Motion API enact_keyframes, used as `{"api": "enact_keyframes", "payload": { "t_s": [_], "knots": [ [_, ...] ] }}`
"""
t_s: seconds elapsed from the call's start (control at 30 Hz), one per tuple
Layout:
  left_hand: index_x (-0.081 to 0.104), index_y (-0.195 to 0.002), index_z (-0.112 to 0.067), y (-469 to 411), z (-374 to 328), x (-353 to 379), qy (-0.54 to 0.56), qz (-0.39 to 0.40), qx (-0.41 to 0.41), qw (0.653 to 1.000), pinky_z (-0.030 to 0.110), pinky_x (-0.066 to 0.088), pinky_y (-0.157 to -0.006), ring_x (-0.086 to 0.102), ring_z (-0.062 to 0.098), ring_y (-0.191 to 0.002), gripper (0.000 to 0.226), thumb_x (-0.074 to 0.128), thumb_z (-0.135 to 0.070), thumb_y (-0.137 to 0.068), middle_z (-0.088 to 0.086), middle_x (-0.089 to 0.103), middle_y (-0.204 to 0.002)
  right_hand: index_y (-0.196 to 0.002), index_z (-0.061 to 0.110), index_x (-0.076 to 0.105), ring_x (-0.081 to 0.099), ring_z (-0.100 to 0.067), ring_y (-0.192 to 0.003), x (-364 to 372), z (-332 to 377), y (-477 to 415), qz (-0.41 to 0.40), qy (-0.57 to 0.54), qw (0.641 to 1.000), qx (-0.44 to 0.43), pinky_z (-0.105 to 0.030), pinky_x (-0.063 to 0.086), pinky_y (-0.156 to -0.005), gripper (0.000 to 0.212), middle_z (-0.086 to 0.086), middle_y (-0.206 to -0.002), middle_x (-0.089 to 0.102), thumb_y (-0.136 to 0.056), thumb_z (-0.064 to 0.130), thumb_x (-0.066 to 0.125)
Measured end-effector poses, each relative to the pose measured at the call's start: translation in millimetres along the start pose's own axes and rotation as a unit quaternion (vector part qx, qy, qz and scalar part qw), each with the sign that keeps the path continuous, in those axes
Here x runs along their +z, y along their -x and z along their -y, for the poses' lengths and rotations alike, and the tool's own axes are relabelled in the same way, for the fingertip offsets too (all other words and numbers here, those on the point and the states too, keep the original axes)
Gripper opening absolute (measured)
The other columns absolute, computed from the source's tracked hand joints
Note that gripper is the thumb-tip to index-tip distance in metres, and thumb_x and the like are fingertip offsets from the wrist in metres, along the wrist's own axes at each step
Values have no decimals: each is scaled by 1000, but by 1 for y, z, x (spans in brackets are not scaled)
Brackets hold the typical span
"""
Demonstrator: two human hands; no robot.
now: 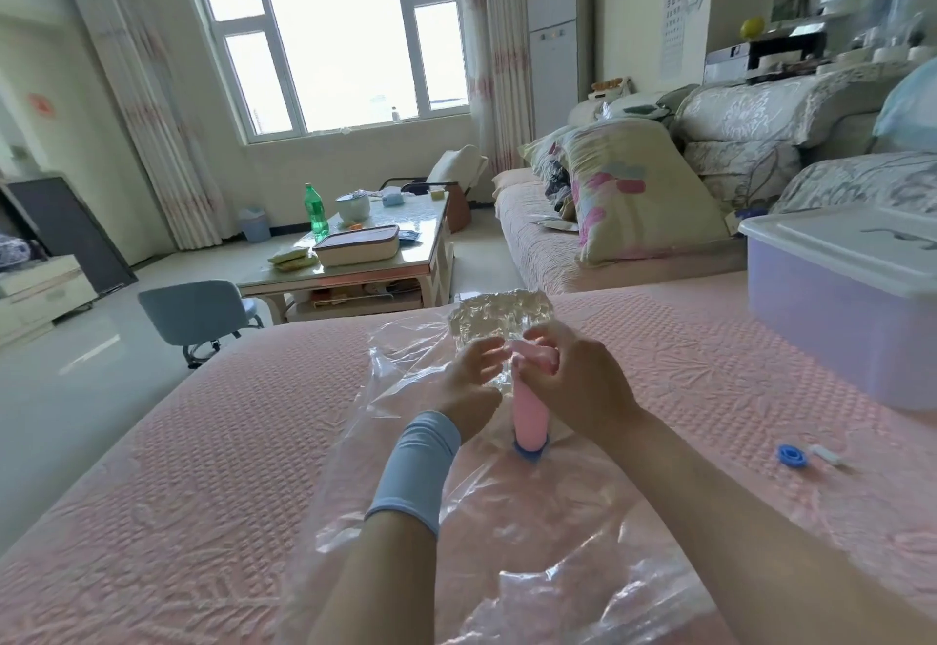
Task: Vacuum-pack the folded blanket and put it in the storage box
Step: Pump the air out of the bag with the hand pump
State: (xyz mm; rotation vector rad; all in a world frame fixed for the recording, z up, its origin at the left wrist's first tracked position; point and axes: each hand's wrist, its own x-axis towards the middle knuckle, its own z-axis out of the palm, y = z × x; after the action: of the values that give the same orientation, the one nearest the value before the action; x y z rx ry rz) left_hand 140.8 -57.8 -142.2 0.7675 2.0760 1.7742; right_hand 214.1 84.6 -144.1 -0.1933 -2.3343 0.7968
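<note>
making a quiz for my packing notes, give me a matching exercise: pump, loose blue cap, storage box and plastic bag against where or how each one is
1 pink pump
2 blue cap
3 storage box
4 plastic bag

a lid on, far right
b spread out beneath the pump
c upright on the bag
d loose on the bed cover

Pairs: 1-c, 2-d, 3-a, 4-b

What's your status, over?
Right hand grips pump, left hand at its handle. Pump upright on valve of bag. Storage box closed.
</note>
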Motion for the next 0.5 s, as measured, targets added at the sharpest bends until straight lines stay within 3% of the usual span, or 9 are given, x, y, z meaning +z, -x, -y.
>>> {"api": "enact_keyframes", "payload": {
  "t_s": [0.07,0.13,0.2,0.27,0.37,0.5],
  "knots": [
    [54,-117,-20,-1,8,9,-34,50,-14,998,31,55,-86,58,24,-114,57,61,18,-75,5,62,-114,-113,26,68,66,-16,-81,-4,8,1,-31,38,998,-44,-32,56,-71,28,4,-102,68,-85,28,67],
    [59,-105,-36,0,12,21,-87,33,-8,996,31,57,-82,64,14,-98,50,79,-10,-67,-5,66,-103,-105,25,70,65,-22,-82,-8,15,3,-20,108,991,-82,-33,55,-71,18,2,-101,64,-88,27,64],
    [58,-86,-41,-1,12,32,-169,-31,7,985,29,56,-79,65,11,-89,32,74,-28,-61,-12,67,-93,-100,22,69,62,-23,-82,-8,19,4,-11,172,979,-105,-30,49,-70,16,0,-97,60,-91,32,61],
    [60,-83,-37,-1,11,37,-214,-77,10,974,32,55,-80,66,16,-90,23,66,-37,-61,-9,69,-92,-97,19,66,61,-23,-80,-8,22,3,-5,199,974,-113,-28,42,-68,15,-1,-94,58,-94,32,59],
    [67,-93,-34,1,11,40,-191,-72,2,979,36,57,-79,69,17,-87,48,55,-52,-50,-6,73,-90,-96,18,63,63,-25,-80,-17,25,0,26,209,970,-121,-27,40,-67,7,-1,-96,57,-93,23,63],
    [68,-98,-33,3,13,38,-165,-78,-1,983,37,57,-78,69,20,-86,50,69,-51,-51,-4,73,-88,-97,16,65,59,-23,-88,-33,32,-2,49,211,961,-172,-26,34,-67,7,0,-99,58,-92,14,62]
  ]
}}
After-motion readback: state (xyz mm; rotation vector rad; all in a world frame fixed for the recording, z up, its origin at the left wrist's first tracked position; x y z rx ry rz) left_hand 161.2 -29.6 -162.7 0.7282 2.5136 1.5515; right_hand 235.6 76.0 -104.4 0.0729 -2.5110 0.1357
